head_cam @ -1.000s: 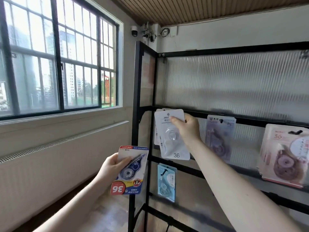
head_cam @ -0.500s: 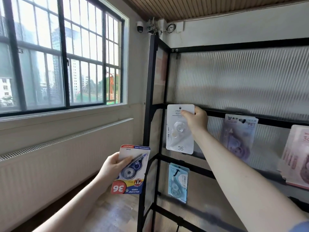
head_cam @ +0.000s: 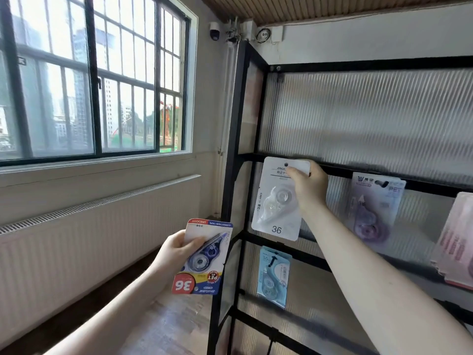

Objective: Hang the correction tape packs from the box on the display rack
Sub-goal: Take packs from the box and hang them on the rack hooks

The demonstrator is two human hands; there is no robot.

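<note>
My right hand (head_cam: 308, 188) pinches the top of a white correction tape pack (head_cam: 277, 201) marked 36, held against the black display rack (head_cam: 231, 175) at the left end of its middle bar, where a peg shows through the pack's hole. My left hand (head_cam: 174, 254) grips a blue, red and yellow correction tape pack (head_cam: 204, 257), upside down, left of the rack's front post. The box is out of sight.
A purple pack (head_cam: 373, 206) and a pink stack (head_cam: 455, 242) hang to the right on the same bar. A light blue pack (head_cam: 273, 275) hangs on the bar below. A barred window (head_cam: 94, 80) and a radiator cover (head_cam: 89, 242) fill the left wall.
My right hand moved the white pack from a tilted position in front of the bar up against the rack, and it now hangs straight. The view swung left. My left hand stayed put.
</note>
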